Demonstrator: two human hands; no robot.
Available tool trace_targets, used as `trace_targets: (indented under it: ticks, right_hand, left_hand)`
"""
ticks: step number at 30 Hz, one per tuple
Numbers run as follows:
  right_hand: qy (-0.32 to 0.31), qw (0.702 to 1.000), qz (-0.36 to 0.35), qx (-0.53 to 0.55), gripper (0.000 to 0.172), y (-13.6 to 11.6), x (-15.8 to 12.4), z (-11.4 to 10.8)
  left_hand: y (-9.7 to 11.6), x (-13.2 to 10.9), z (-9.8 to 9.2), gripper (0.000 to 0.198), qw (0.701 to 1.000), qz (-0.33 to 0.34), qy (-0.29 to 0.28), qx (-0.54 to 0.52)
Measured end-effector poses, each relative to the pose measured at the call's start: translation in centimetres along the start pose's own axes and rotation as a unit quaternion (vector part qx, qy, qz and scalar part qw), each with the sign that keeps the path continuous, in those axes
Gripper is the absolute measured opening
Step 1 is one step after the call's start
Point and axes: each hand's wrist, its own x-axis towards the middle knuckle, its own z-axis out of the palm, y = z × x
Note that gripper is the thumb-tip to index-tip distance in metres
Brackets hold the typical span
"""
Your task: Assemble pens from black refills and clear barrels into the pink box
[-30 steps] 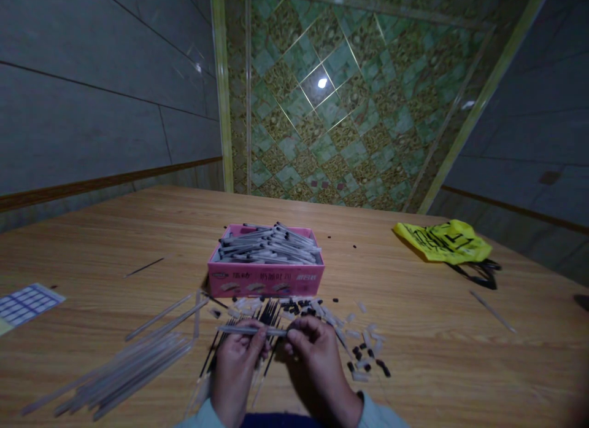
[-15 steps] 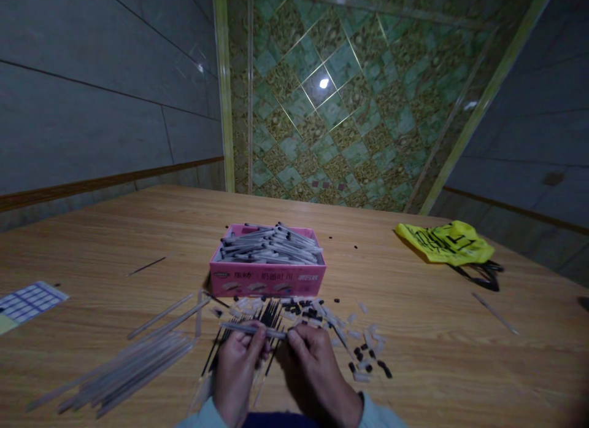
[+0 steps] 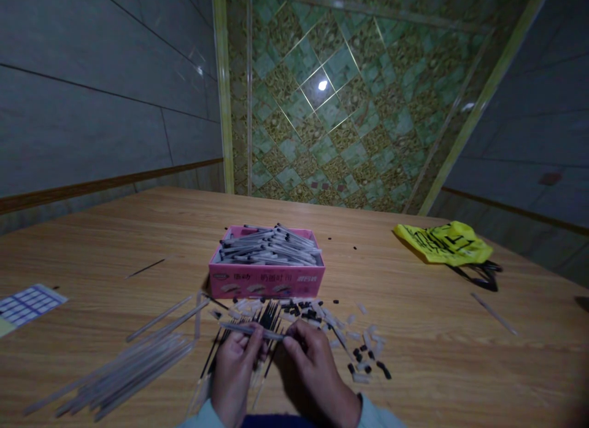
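Note:
A slim, translucent pen point(image 3: 271, 334) lies crosswise between my hands, just above the wooden table. My left hand point(image 3: 237, 360) is closed around its middle, thumb on top. The fingers of my right hand point(image 3: 313, 360) pinch the pen's right end; a cap or plug there is too hidden to make out. Beneath and behind them lie dark pen refills point(image 3: 269, 317) in a loose bundle. Black plugs point(image 3: 313, 314) and clear caps point(image 3: 368, 339) are scattered to the right. Clear pen barrels point(image 3: 133, 366) are heaped left of my left hand.
Beyond my hands stands a pink box point(image 3: 267, 282) filled with assembled pens point(image 3: 271, 247). A yellow bag point(image 3: 444, 242) lies at the right rear, with a single barrel point(image 3: 494, 313) nearer. On the left are a printed card point(image 3: 32, 305) and a lone refill point(image 3: 146, 268).
My right hand's fingers have shifted slightly left and curled more at the pen's end. The left hand keeps its hold, and the pen is tilted a little more.

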Motion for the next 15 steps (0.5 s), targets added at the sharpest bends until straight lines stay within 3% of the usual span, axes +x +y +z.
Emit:
trace_targets:
  ticks: [3, 7, 12, 15]
  right_hand:
    - [-0.026, 0.999, 0.018, 0.005, 0.044, -0.21, -0.03, -0.03]
    - [0.001, 1.000, -0.001, 0.013, 0.029, -0.23, -0.08, 0.00]
    - [-0.037, 0.999, 0.022, 0.008, 0.042, -0.17, -0.12, -0.01]
    - [-0.008, 1.000, 0.010, 0.009, 0.031, -0.29, -0.09, -0.09]
  left_hand:
    - [-0.13, -0.06, -0.10, 0.034, 1.000, -0.002, -0.007, 0.014]
    - [-0.24, 0.04, -0.12, 0.033, 1.000, 0.000, -0.012, 0.012]
    - [-0.25, 0.13, -0.14, 0.032, 0.999, 0.002, -0.022, 0.030]
    - [-0.10, 0.09, -0.12, 0.032, 0.999, 0.003, -0.024, 0.035]
